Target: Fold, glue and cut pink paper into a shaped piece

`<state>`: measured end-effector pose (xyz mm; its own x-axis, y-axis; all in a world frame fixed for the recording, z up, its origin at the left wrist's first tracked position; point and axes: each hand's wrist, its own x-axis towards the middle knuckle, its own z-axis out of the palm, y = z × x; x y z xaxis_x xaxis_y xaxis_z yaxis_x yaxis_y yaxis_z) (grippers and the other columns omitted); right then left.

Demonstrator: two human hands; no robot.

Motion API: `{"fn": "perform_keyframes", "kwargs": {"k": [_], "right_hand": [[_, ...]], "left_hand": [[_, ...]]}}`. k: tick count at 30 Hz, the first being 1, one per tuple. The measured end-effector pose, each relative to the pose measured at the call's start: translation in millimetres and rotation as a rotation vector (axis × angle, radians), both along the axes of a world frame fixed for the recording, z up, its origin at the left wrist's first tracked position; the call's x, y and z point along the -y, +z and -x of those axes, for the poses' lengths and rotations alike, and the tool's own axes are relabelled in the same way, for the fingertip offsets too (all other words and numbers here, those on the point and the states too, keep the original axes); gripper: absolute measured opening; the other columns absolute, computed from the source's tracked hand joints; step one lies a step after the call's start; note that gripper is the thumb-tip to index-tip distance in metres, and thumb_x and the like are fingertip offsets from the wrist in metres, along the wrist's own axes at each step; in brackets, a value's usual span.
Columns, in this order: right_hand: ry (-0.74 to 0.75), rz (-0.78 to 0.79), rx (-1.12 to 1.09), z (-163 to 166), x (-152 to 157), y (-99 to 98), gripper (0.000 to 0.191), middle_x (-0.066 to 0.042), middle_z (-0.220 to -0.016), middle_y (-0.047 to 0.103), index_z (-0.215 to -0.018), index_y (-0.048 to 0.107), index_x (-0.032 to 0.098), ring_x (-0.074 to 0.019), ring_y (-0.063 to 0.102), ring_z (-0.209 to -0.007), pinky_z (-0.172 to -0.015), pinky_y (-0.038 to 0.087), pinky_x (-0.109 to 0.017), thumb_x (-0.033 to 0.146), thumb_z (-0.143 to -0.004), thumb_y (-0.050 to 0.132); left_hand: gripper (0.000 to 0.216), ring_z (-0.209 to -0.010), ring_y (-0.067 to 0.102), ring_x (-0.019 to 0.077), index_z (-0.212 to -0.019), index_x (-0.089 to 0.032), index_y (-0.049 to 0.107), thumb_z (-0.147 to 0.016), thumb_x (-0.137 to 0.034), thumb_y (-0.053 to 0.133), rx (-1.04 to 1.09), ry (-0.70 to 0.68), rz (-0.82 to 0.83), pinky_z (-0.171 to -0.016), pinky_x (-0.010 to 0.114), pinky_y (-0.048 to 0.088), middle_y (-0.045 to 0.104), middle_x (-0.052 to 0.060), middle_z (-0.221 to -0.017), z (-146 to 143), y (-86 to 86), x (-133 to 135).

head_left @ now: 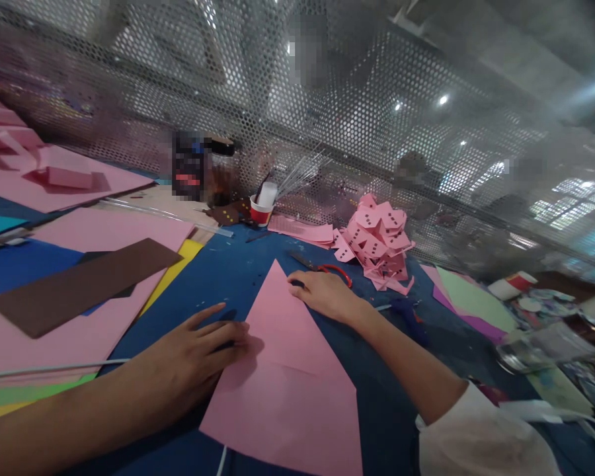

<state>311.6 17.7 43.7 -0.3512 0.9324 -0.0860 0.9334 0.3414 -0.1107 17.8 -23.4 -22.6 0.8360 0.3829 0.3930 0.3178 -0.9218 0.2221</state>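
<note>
A pointed sheet of pink paper (282,390) lies in front of me on the blue table (218,271), its tip pointing away and a faint crease across its middle. My left hand (203,347) rests its outstretched fingers on the sheet's left edge, the index finger lifted. Near the tip, my right hand (322,293) has its fingers bent in around the right edge of the paper. Just beyond that hand lie scissors with red handles (334,271). A dark blue glue gun (407,314) is beside my right forearm.
A heap of pink paper pieces with dark dots (377,238) stands at the back. Pink strips (302,231) and a red-and-white cup (261,210) are nearby. On the left, a brown strip (84,287) lies over coloured sheets. A clear jar (550,344) stands right, before a perforated metal screen (258,79).
</note>
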Motion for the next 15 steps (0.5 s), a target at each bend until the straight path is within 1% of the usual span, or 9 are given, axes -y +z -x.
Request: {"fn": "perform_keyframes", "kwargs": {"k": [5,8,12,15], "right_hand": [[-0.003,-0.003,0.004,-1.8,9.4,1.3,0.034,-0.006,-0.124,0.073,-0.126,0.065,0.026,-0.0266,0.068,-0.115,-0.093,0.049,-0.037,0.04,-0.104,0.044],[-0.011,-0.003,0.009,-3.2,15.4,3.8,0.034,-0.007,-0.123,0.073,-0.127,0.066,0.026,-0.027,0.069,-0.112,-0.091,0.049,-0.036,0.04,-0.103,0.045],[0.006,-0.002,0.003,-5.4,23.2,7.1,0.031,-0.005,-0.121,0.074,-0.122,0.069,0.027,-0.0256,0.069,-0.111,-0.088,0.049,-0.034,0.038,-0.103,0.047],[0.022,-0.014,-0.007,-7.2,28.8,8.1,0.029,-0.004,-0.119,0.075,-0.118,0.071,0.027,-0.0243,0.068,-0.112,-0.089,0.049,-0.033,0.037,-0.103,0.048]], "left_hand": [[0.041,-0.125,0.06,0.0187,-0.133,-0.032,0.06,-0.097,-0.016,0.052,-0.044,0.009,-0.011,-0.128,0.042,0.019,0.068,0.001,-0.129,0.6,2.0,0.2],[0.046,-0.125,0.06,0.0201,-0.137,-0.032,0.057,-0.096,-0.012,0.049,-0.095,0.021,-0.011,-0.126,0.046,0.022,0.067,0.002,-0.13,0.1,4.6,1.3],[0.048,-0.124,0.06,0.0221,-0.135,-0.032,0.058,-0.094,-0.009,0.047,-0.126,0.03,0.008,-0.125,0.05,0.023,0.065,0.003,-0.133,0.1,5.4,2.5],[0.052,-0.125,0.06,0.0216,-0.139,-0.034,0.054,-0.095,-0.008,0.045,-0.146,0.042,0.025,-0.125,0.051,0.023,0.065,0.003,-0.132,0.4,7.1,3.2]]}}
